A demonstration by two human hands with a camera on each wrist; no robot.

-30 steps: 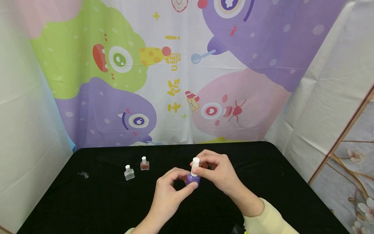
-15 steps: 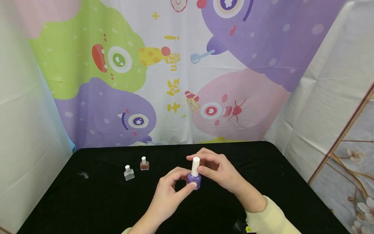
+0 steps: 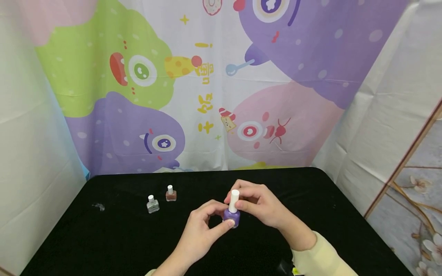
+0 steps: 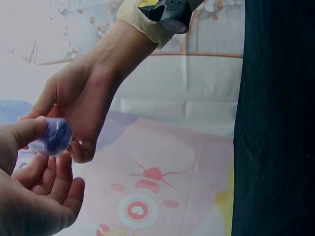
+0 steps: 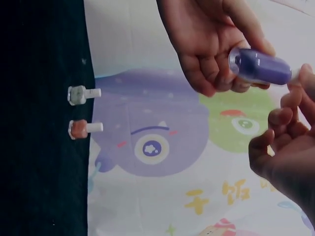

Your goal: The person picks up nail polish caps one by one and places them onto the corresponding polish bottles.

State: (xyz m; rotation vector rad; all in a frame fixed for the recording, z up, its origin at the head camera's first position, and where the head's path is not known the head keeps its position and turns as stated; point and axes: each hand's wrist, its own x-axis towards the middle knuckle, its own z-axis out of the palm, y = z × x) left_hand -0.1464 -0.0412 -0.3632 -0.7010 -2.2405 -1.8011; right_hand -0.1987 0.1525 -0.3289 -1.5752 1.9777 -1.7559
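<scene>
A purple nail polish bottle (image 3: 232,217) with a tall white cap (image 3: 234,201) is held upright over the table in the head view. My left hand (image 3: 204,227) pinches the purple glass low down, thumb in front and fingers behind. The thumb and forefinger of my right hand (image 3: 261,203) hold the white cap from the right side. From the right wrist, the purple bottle (image 5: 263,67) points its cap into the right fingertips, and its base faces left. The left wrist view shows mostly the base of the purple bottle (image 4: 55,136) between the fingers.
Two more nail polish bottles stand at the table's left: a clear one (image 3: 152,206) and a brownish-pink one (image 3: 171,194) behind it. The black-covered table (image 3: 114,237) ends at a printed cartoon curtain (image 3: 214,153). A whitish smudge (image 3: 98,206) marks the cloth at far left.
The right fingers, spread off the cap half a second ago, have closed back onto it. Both hands and the bottle have shifted slightly right and toward me. The other two bottles stayed put.
</scene>
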